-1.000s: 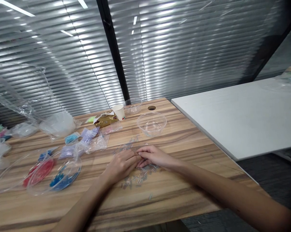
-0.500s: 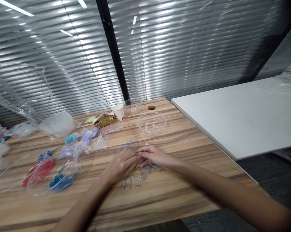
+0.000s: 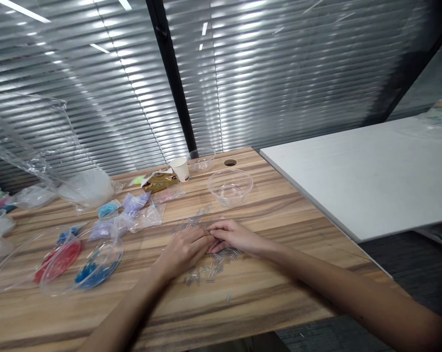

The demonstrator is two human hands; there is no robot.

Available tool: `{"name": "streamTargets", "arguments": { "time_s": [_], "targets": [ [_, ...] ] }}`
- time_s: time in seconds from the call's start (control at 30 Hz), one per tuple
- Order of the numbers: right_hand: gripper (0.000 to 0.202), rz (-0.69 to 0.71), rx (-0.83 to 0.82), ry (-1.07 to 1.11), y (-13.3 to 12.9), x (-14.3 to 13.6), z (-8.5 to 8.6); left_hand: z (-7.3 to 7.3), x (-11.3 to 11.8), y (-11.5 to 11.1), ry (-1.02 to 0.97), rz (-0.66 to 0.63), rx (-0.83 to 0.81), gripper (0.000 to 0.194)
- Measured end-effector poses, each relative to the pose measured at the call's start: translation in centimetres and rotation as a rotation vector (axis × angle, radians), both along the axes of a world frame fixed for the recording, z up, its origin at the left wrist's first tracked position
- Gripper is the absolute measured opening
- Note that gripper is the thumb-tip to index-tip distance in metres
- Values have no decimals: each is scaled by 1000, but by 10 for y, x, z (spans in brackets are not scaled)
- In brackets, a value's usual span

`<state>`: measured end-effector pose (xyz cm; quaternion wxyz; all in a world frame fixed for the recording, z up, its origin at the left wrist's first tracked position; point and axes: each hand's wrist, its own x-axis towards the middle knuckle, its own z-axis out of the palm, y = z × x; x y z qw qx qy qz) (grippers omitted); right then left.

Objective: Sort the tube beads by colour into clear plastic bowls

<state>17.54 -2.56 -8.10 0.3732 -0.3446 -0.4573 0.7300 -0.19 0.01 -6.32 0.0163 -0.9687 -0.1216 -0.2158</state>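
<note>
My left hand (image 3: 189,248) and my right hand (image 3: 232,236) meet low over the wooden table, their fingertips pinched together and touching. Whatever lies between those fingers is hidden or too small to name. Small clear tube-like pieces (image 3: 215,268) are scattered on the wood around and in front of both hands. More of the same pieces (image 3: 199,215) lie just beyond my left hand. A clear plastic bowl (image 3: 230,188) stands upright past my right hand, with a few pale bits seemingly at its bottom.
Clear bowls with red pieces (image 3: 61,259) and blue pieces (image 3: 96,274) stand at left. Behind them lie small bags of purple bits (image 3: 136,203), a gold packet (image 3: 159,182), a paper cup (image 3: 180,169) and another clear bowl (image 3: 202,161). A white table (image 3: 364,181) adjoins at right.
</note>
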Motion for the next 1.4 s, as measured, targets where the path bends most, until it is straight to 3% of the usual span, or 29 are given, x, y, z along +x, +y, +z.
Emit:
{"name": "streamTargets", "arguments": {
  "time_s": [1.17,1.4],
  "targets": [
    [30,-7,-13,7,0,1,0,3,1,-2,5,25,37,18],
    [22,-5,-21,-13,0,-1,2,4,1,-2,4,6,33,17]
  ]
}}
